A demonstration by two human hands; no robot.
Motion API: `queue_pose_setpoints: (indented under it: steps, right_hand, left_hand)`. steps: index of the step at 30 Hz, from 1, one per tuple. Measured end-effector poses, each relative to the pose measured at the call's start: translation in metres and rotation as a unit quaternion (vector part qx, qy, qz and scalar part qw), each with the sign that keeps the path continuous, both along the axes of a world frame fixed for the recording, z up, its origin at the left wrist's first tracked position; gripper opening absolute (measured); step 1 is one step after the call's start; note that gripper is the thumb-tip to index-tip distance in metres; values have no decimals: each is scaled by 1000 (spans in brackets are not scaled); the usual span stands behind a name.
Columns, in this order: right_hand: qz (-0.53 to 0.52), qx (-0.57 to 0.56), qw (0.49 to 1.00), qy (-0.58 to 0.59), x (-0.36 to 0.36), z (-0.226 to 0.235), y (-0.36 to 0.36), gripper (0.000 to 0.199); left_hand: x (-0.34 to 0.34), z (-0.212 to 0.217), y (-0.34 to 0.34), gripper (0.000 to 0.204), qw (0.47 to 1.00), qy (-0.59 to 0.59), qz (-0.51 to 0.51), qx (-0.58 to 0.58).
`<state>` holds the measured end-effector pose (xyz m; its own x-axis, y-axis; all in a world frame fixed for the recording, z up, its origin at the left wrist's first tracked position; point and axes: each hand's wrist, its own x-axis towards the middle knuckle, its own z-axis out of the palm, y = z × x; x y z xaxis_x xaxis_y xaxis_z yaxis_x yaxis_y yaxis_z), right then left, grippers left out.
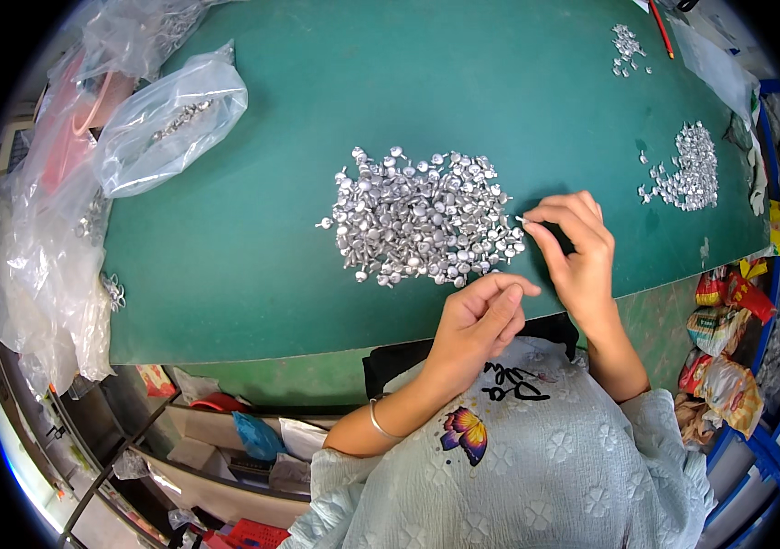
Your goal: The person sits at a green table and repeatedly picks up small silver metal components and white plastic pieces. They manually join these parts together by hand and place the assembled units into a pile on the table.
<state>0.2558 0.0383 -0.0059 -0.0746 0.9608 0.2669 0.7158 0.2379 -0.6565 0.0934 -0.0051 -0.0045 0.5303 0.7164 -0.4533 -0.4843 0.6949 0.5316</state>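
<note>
A wide heap of small silvery metal rivet-like pieces [422,220], with round heads and short stems, lies on the green tabletop in front of me. At the right edge of the heap, my right hand [577,247] pinches one small silvery piece [521,220] between thumb and index finger, its other fingers curled. Just below the heap is my left hand [490,316], closed with the thumb pressed against the curled index finger. Whatever it holds, if anything, is hidden.
A smaller pile of silvery pieces [693,169] sits to the right, and another [626,48] lies farther back beside a red pencil [661,29]. Clear plastic bags [175,123] crowd the left side. Colourful packets [724,325] hang beyond the right edge.
</note>
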Motion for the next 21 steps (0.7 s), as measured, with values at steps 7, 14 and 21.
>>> queue_pose_setpoints:
  steps: [7,14,21]
  right_hand:
    - [50,-48,988,137,3,30,-21,13]
    - [76,-36,989,125,1,39,-27,12]
    - [48,-96,970,220,2,30,-27,13]
  left_hand:
    - [8,5,1,25,967,171,122,147]
    - [12,3,-2,15,954,178,147,192]
    - [4,-5,-2,11,993,-85,74,26]
